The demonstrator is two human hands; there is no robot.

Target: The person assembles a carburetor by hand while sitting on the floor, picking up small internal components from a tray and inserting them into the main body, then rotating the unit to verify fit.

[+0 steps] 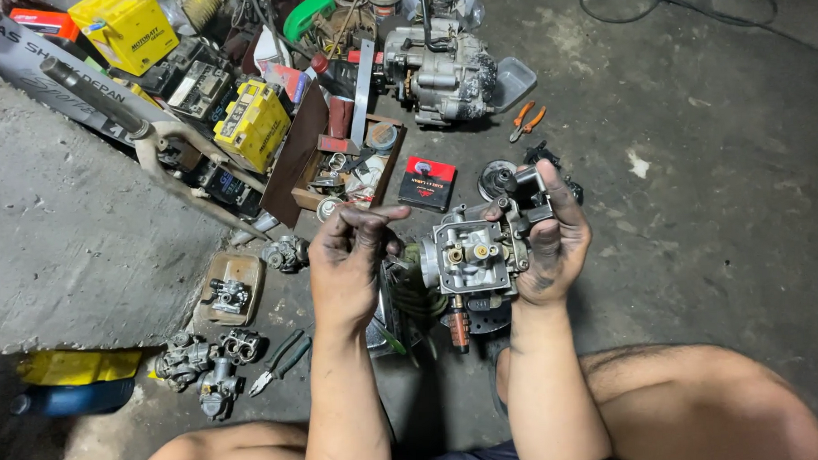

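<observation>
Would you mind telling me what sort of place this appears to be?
Most likely a small motorcycle repair workshop: the right hand holds a carburetor, an engine block sits on the concrete floor, and yellow batteries lie among scattered parts.

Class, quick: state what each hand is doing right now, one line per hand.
Left hand: fingers pinched shut; what they pinch is too small to tell.
Right hand: closed around the metal carburetor, holding it up.

Two yellow boxes (128, 29) (253, 125), two pliers (283, 359) (525, 121)
</observation>
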